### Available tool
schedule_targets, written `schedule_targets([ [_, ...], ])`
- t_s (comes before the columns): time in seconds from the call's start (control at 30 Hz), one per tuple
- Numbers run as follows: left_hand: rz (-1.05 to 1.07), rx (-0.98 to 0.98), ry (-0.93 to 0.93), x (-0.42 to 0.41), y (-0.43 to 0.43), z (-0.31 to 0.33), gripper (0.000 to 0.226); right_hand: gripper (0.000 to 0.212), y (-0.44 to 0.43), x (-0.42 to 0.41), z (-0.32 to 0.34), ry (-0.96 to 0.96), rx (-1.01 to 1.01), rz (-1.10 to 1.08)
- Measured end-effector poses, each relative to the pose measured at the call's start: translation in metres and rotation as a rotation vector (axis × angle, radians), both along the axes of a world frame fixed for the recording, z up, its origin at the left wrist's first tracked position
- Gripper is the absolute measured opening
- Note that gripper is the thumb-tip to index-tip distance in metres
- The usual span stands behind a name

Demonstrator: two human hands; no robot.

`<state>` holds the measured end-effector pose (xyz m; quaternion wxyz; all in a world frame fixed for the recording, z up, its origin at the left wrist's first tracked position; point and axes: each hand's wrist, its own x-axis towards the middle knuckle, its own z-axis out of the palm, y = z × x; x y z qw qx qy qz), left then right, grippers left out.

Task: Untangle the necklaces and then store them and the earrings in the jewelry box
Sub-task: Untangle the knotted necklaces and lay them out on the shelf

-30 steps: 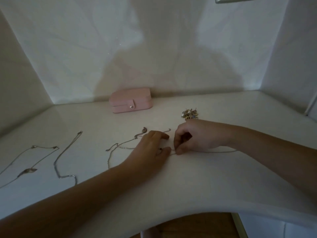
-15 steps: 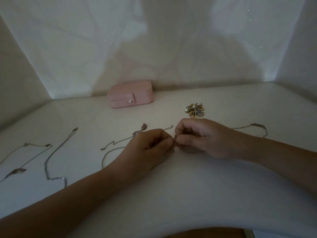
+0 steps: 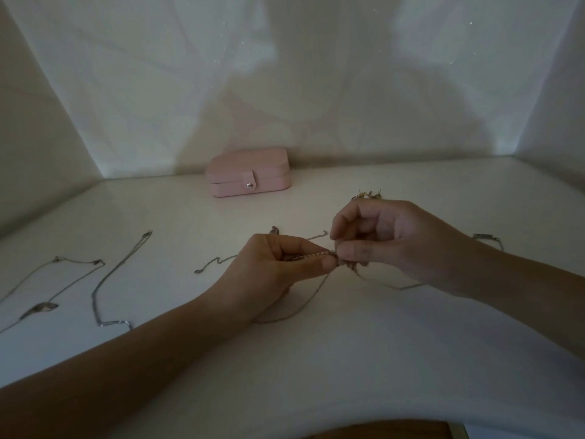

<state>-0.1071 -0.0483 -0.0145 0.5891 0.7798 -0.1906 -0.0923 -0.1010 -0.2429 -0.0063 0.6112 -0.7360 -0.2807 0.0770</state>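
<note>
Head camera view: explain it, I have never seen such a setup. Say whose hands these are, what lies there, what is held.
No machine: a person wears one camera on the head, looking down at their own bare hands. The left hand and right hand both pinch a tangled thin silver chain, lifted between them. On the white tabletop lie more thin silver necklaces at the left, a small heap of earrings behind the right hand, and a closed pink jewelry box by the back wall.
</note>
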Motion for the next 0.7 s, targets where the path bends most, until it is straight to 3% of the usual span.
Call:
schedule_targets([
  [0.07, -0.017, -0.006, 0.019, -0.002, -0.001, 0.002, 0.011, 0.010, 0.001, -0.001, 0.000, 0.002, 0.002, 0.001],
  [0.33, -0.060, -0.052, 0.000, 0.004, 0.001, -0.004, 0.012, 0.018, 0.001, -0.003, -0.002, -0.038, -0.146, -0.038],
  [0.57, -0.050, -0.056, -0.051, 0.008, 0.002, -0.009, 0.024, 0.015, -0.005, -0.003, 0.009, -0.352, -0.462, -0.120],
  [0.7, -0.050, -0.092, -0.032, 0.007, 0.002, -0.008, 0.018, 0.011, -0.004, -0.004, 0.010, -0.306, -0.426, -0.106],
])
